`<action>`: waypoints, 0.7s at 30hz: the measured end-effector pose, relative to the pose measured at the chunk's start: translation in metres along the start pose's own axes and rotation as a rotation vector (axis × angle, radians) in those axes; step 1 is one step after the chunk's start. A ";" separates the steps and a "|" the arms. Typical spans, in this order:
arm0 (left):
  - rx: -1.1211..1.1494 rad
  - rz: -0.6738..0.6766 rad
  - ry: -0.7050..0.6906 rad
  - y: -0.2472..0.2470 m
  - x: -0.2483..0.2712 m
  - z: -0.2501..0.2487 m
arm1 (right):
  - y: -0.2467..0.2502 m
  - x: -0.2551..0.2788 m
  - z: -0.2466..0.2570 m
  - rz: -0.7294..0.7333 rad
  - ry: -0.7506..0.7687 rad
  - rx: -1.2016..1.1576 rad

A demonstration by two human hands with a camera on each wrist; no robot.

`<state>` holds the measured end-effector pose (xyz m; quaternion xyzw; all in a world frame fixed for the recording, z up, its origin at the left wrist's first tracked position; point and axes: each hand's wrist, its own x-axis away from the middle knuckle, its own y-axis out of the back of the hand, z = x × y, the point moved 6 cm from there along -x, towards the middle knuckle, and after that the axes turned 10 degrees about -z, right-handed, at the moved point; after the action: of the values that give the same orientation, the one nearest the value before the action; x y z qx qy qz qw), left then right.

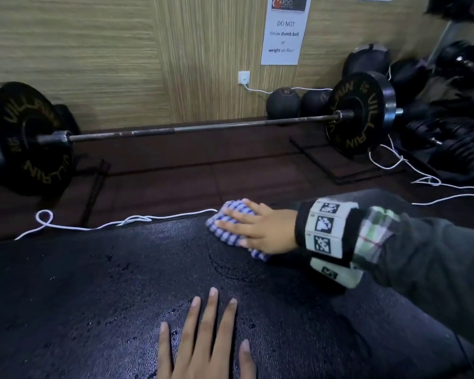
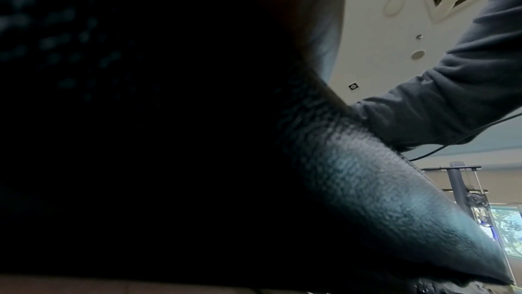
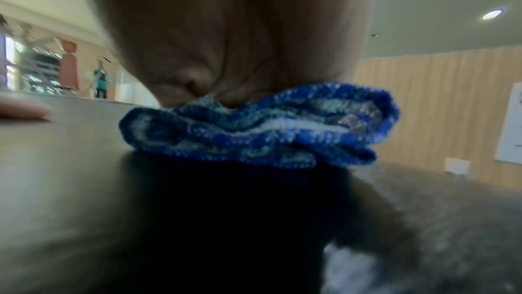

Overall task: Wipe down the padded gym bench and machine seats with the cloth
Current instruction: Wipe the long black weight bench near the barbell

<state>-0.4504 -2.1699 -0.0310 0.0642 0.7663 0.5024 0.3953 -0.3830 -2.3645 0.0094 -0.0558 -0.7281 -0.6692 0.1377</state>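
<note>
Black bench [image 1: 99, 291] under both hands; right hand [image 1: 260, 229] half-hides cloth [image 1: 231, 218].

most of the left wrist view is black; only a strip of the bench pad [image 2: 381, 198] resolves there. left hand [image 1: 205, 343] is cut off at the head view's lower edge, wrist unseen. cloth [image 1: 231, 228] on the bench pad is largely covered by the right hand [image 1: 260, 228]. dumbbells [image 1: 460, 110] right of the barbell [image 1: 192, 128] are blurred, count indeterminate.
</note>
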 end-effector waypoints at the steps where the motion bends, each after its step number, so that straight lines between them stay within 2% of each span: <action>1: -0.003 -0.009 -0.004 0.000 0.000 0.000 | -0.002 0.007 0.012 -0.013 0.061 0.004; 4: -0.015 -0.063 0.003 0.001 0.002 0.002 | -0.019 0.044 0.032 0.026 0.232 0.107; 7: -0.011 -0.095 -0.002 0.005 0.001 0.001 | -0.026 0.088 0.017 0.069 0.185 0.003; 10: 0.026 -0.044 0.005 0.008 -0.001 -0.001 | -0.030 0.110 -0.013 0.119 0.091 -0.051; 15: 0.167 0.066 0.035 0.013 -0.003 0.006 | -0.034 0.095 -0.034 0.123 -0.062 -0.018; 18: 0.222 0.055 0.030 0.021 -0.002 0.019 | -0.028 0.078 -0.016 0.076 -0.042 -0.001; 21: 0.216 0.064 0.098 0.031 -0.001 0.046 | -0.023 0.068 0.009 0.067 -0.014 0.011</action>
<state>-0.4282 -2.1216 -0.0133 0.1065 0.8319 0.4317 0.3319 -0.4556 -2.3649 0.0053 -0.0839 -0.7303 -0.6600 0.1553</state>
